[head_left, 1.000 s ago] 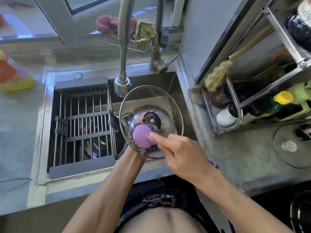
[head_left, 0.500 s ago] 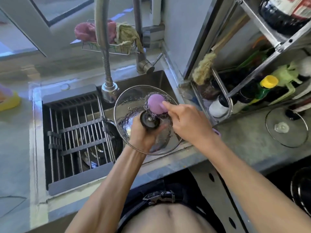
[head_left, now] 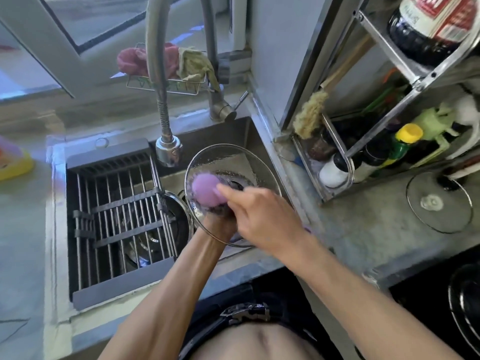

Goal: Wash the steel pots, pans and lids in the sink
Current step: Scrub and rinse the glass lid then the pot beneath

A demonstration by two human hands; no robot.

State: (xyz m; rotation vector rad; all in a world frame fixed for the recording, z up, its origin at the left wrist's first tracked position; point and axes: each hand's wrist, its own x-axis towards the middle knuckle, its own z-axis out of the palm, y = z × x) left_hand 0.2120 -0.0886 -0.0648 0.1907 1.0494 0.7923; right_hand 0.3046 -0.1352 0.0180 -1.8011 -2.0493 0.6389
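A glass lid (head_left: 257,165) with a steel rim is held over the right part of the sink (head_left: 202,133). My left hand (head_left: 219,224) grips it from below, near its knob, which my right hand mostly hides. My right hand (head_left: 262,219) presses a round purple sponge (head_left: 205,189) against the lid's left side. Soap bubbles ring the lid's centre. A steel pot (head_left: 174,216) sits in the sink under the rack, partly hidden.
A grey roll-up drying rack (head_left: 117,216) covers the sink's left half. The spring faucet head (head_left: 168,149) hangs just left of the lid. Another glass lid (head_left: 439,203) lies on the right counter. A bottle shelf (head_left: 363,157) stands right of the sink.
The purple sponge has swept from the lid's upper centre to its left side. My left hand keeps its grip on the lid. The view has shifted slightly.
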